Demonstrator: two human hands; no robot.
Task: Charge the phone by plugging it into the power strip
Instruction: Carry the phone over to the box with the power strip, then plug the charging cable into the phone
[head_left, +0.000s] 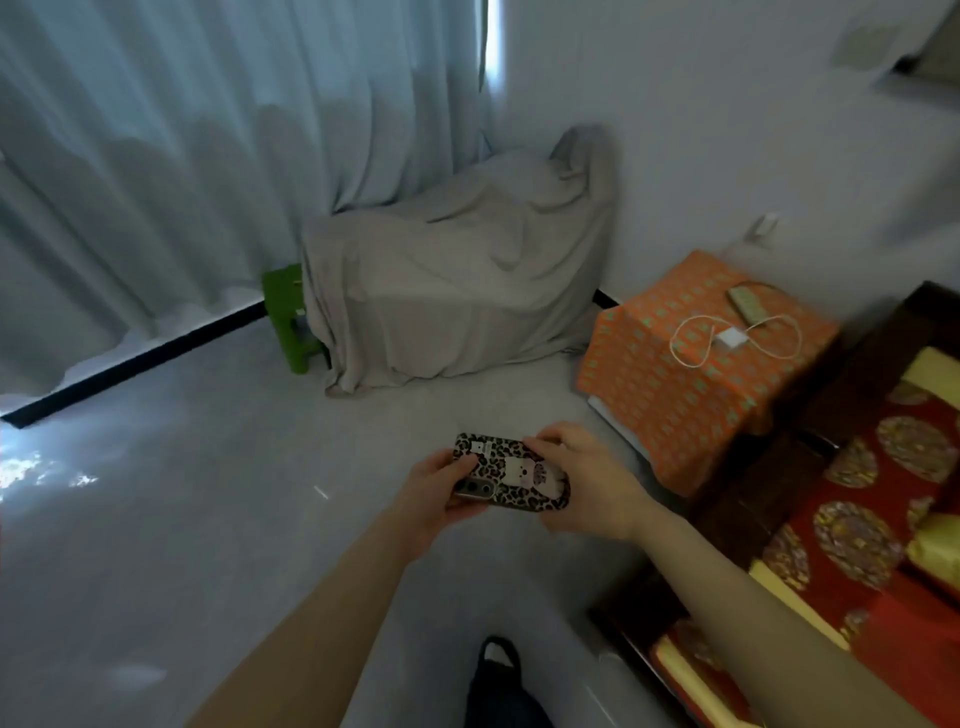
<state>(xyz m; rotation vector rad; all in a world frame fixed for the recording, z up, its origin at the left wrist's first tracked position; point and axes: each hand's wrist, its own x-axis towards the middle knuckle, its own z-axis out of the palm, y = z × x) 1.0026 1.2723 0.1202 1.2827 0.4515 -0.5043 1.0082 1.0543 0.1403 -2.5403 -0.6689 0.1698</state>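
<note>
A phone (506, 472) in a leopard-print case lies sideways, back up, between both my hands above the floor. My left hand (434, 491) grips its camera end and my right hand (587, 480) grips the other end. To the right, a power strip (746, 304) rests on a small table under an orange patterned cloth (675, 395). A white charger brick (731, 339) lies beside the strip with its white cable (688, 338) looped over the cloth. The charger looks unplugged from the strip.
A grey sheet covers a bulky piece of furniture (457, 280) in the corner, with a green stool (291, 317) at its left. Pale curtains (182, 156) hang at the left. A dark wooden sofa with red patterned cushions (857, 530) fills the right. My foot (496, 670) shows at the bottom.
</note>
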